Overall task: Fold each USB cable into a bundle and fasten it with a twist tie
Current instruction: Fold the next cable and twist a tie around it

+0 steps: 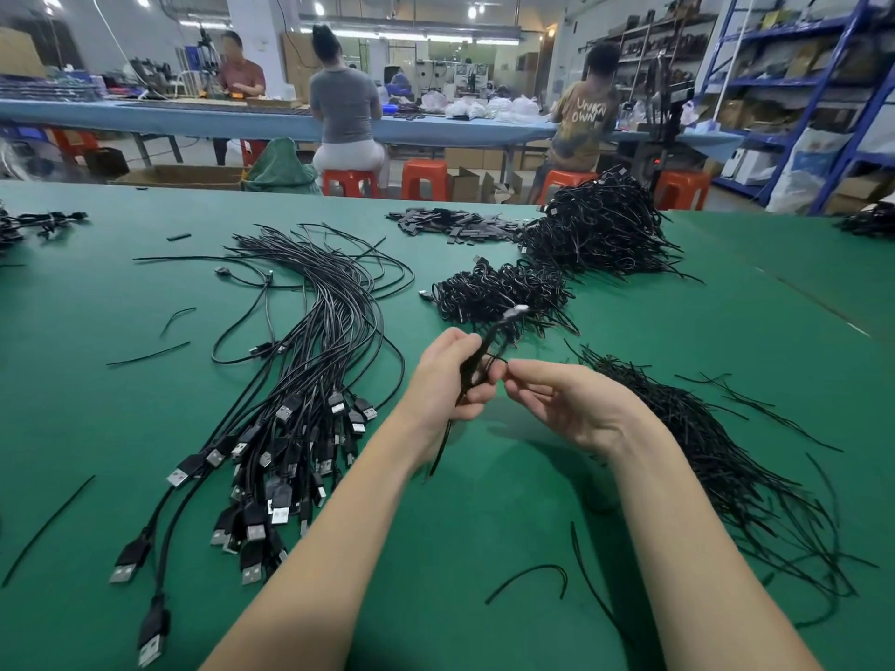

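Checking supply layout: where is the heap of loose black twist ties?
Head view, right side: the heap of loose black twist ties lies on the green table, beside the right hand.

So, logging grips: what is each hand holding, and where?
Left hand grips the folded USB cable mid-bundle; right hand pinches the twist tie around it.

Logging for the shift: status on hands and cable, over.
Left hand grips folded cable. Right hand pinches tie at the bundle. Tie not yet fastened. Nothing in the way.
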